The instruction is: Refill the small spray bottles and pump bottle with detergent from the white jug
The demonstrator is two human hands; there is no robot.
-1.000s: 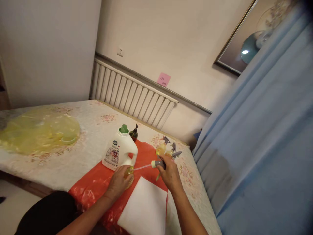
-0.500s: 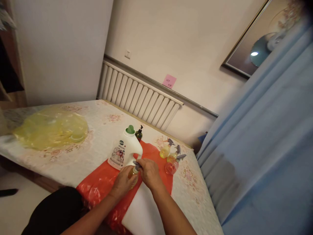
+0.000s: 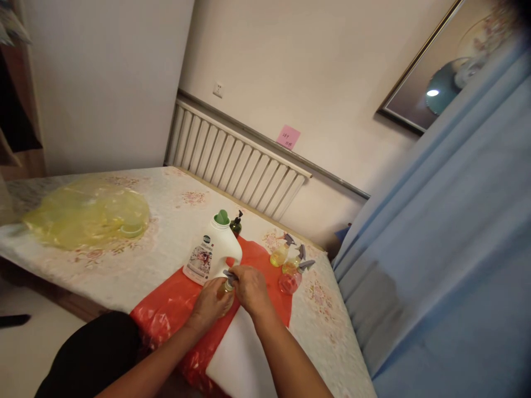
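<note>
A: Closest in?

B: Dark lap (image 3: 91, 354) at the table's edge, then a white pad (image 3: 240, 359) over a red plastic sheet (image 3: 174, 309).

A: And just past the pad?

B: Gripping a small yellow bottle (image 3: 225, 289) upright on the red sheet with the left hand (image 3: 209, 304), fingers curled round its body. Pinching the grey spray head (image 3: 229, 275) at the bottle's neck with the right hand (image 3: 249, 288), closed on it from above.

A: Which step, then?

B: Most likely fitting the spray head onto the neck. Cannot tell whether threaded down or only resting there.

A: Needs for the next move?

B: Probably a firm hold below and a twist above, keeping the bottle upright to avoid a spill onto the sheet.

A: Farther back?

B: Touching the hands, or nearly, a white detergent jug (image 3: 211, 257) with a green cap (image 3: 222, 216); behind it a dark pump bottle (image 3: 237, 224). Off to the right, a cluster of spray bottles (image 3: 289, 268), yellow and red, capped in grey. Far left on the flowered tablecloth (image 3: 166, 215), a yellow plastic bag (image 3: 87, 215). Beyond, a radiator (image 3: 236, 166), a pink note (image 3: 289, 136) on the wall, and a blue curtain (image 3: 448, 249).
</note>
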